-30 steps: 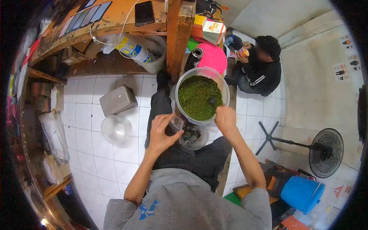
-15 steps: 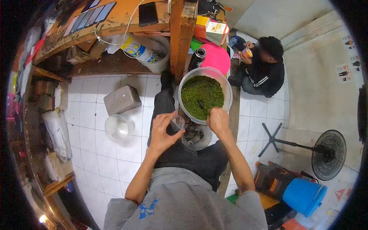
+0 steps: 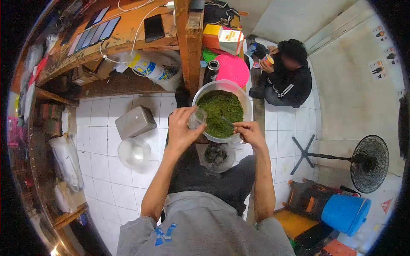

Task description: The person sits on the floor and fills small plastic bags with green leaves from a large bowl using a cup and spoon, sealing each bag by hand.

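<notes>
My left hand (image 3: pixel 183 130) grips a small clear plastic cup (image 3: pixel 197 118) at the near left rim of a large translucent tub (image 3: pixel 247 100). Finely chopped green material (image 3: pixel 218 106) fills much of that tub. My right hand (image 3: pixel 251 134) is closed on the handle of a dark spoon (image 3: pixel 228 122), whose tip reaches into the green material. Between my legs, below the tub, stands a clear bowl (image 3: pixel 226 164) with dark, crumpled-looking contents that I cannot make out.
Beyond the tub are a pink lid (image 3: pixel 234 70), a dark bottle (image 3: pixel 212 70) and boxes (image 3: pixel 222 39). Another person (image 3: pixel 290 77) sits at the right, holding a cup. A metal tin (image 3: pixel 136 122) and clear container (image 3: pixel 134 152) stand on the floor; a fan (image 3: pixel 370 164) is at right.
My left hand has raised the cup to the tub's rim. My right hand has moved slightly right and down, showing more of the spoon. The view has shifted a little.
</notes>
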Tool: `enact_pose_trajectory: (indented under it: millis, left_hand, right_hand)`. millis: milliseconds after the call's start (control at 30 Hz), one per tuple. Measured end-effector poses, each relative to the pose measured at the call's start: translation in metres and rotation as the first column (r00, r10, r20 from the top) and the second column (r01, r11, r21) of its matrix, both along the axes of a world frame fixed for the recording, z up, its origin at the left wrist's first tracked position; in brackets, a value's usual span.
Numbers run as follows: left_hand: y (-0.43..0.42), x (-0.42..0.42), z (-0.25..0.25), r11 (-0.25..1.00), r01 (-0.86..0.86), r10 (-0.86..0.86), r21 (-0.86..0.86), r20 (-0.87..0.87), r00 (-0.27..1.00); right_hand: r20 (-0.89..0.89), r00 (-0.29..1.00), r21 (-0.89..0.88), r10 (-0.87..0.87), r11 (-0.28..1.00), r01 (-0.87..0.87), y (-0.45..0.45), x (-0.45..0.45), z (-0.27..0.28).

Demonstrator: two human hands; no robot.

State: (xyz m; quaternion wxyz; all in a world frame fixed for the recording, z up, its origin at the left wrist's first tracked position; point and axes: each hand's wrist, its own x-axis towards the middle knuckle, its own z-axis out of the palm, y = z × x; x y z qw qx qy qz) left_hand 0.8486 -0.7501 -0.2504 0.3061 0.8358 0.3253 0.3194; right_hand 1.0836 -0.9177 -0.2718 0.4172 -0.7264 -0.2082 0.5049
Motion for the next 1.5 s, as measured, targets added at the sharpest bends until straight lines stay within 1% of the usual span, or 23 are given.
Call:
enact_pose_trajectory:
  millis: [133,233,267,333,367,500,600,667,700,733,800,900,933,1000,1067,1133,1167,1200,1233,1267,1300,1400,1500]
  left_hand:
    - [-0.001,0.043,0.002,0.999,0.047,-0.047,0.005,-0.028,0.998]
    - [-0.008,0.072,-0.015,0.999,0.038,-0.037,0.007,-0.055,0.998]
    - [-0.010,0.078,-0.018,0.999,0.042,-0.041,0.009,-0.049,0.998]
    - [-0.013,0.087,-0.024,0.997,0.055,-0.057,-0.063,-0.021,0.998]
    - [-0.014,0.090,-0.026,0.997,0.056,-0.057,-0.062,-0.018,0.998]
    - [-0.017,0.088,-0.032,0.997,0.038,-0.039,-0.066,-0.021,0.999]
    - [-0.016,0.085,-0.035,0.997,0.033,-0.032,-0.070,0.010,0.999]
    - [-0.014,0.081,-0.040,0.998,0.016,-0.015,-0.058,0.023,1.000]
    - [-0.014,0.080,-0.042,0.997,0.016,-0.013,-0.079,0.042,0.999]
    - [-0.014,0.081,-0.043,0.995,0.018,-0.012,-0.100,0.063,0.998]
    - [-0.015,0.082,-0.046,0.998,-0.002,0.008,-0.062,0.095,0.995]
    - [-0.019,0.083,-0.057,1.000,-0.019,0.019,-0.001,0.113,0.993]
    - [-0.021,0.084,-0.060,1.000,-0.011,0.008,0.029,0.106,0.994]
    - [-0.029,0.085,-0.051,0.999,-0.013,0.009,0.039,0.096,0.995]
    - [-0.022,0.083,-0.040,0.998,-0.035,0.030,0.057,0.092,0.995]
    - [-0.022,0.070,-0.036,0.972,0.068,-0.021,-0.226,0.206,0.978]
    - [-0.020,0.069,-0.035,0.944,0.143,-0.034,-0.296,0.345,0.938]
    - [-0.017,0.069,-0.033,0.942,0.149,-0.038,-0.300,0.346,0.938]
    - [-0.013,0.067,-0.028,0.821,0.313,-0.097,-0.477,0.424,0.900]
    - [-0.012,0.067,-0.026,0.641,0.464,-0.130,-0.612,0.509,0.851]
    - [-0.014,0.069,-0.030,0.719,0.428,-0.165,-0.547,0.464,0.870]
    - [-0.025,0.067,-0.022,0.649,0.458,-0.166,-0.608,0.474,0.865]
    - [-0.042,0.065,-0.006,0.640,0.447,-0.123,-0.626,0.490,0.863]
  right_hand:
    - [0.070,0.987,0.079,-0.148,0.987,0.142,-0.011,0.004,0.034]
    - [0.432,0.885,0.280,-0.172,0.959,0.050,-0.017,-0.004,0.031]
    - [0.437,0.882,0.281,-0.176,0.958,0.052,-0.017,-0.012,0.035]
    - [0.690,0.702,0.242,-0.179,0.970,0.009,-0.017,-0.028,0.048]
    - [0.744,0.649,0.218,-0.159,0.976,-0.010,-0.017,-0.033,0.051]
    - [0.759,0.612,0.257,-0.222,0.966,0.032,-0.019,-0.049,0.060]
    - [0.799,0.562,0.283,-0.215,0.958,-0.036,-0.021,-0.041,0.043]
    - [0.771,0.576,0.345,-0.273,0.938,-0.017,-0.019,-0.033,0.036]
    - [0.710,0.688,0.189,-0.151,0.982,0.020,-0.018,-0.029,0.034]
    - [0.711,0.687,0.191,-0.150,0.981,0.017,-0.013,-0.029,0.034]
    - [0.867,0.463,0.237,-0.182,0.969,-0.063,0.002,-0.031,0.036]
    - [0.799,0.550,0.358,-0.243,0.927,-0.111,0.034,-0.047,0.046]
    - [0.799,0.548,0.359,-0.247,0.927,-0.105,0.042,-0.047,0.040]
    - [0.880,0.454,0.268,-0.140,0.935,-0.230,0.054,-0.043,0.017]
    - [0.853,0.488,0.316,-0.186,0.928,-0.197,0.060,-0.039,0.022]
    - [0.809,0.550,0.335,-0.207,0.931,-0.142,0.048,-0.039,0.032]
    - [0.778,0.598,0.359,-0.194,0.918,-0.170,0.044,-0.037,0.037]
    - [0.779,0.597,0.355,-0.194,0.920,-0.164,0.040,-0.038,0.042]
    - [0.730,0.651,0.392,-0.209,0.908,-0.148,0.034,-0.039,0.049]
    - [0.676,0.703,0.427,-0.222,0.895,-0.128,0.029,-0.042,0.056]
    - [0.677,0.702,0.422,-0.221,0.898,-0.123,0.023,-0.046,0.065]
    - [0.659,0.687,0.467,-0.305,0.883,-0.056,0.007,-0.055,0.079]
    - [0.569,0.738,0.515,-0.361,0.857,0.022,-0.010,-0.057,0.074]
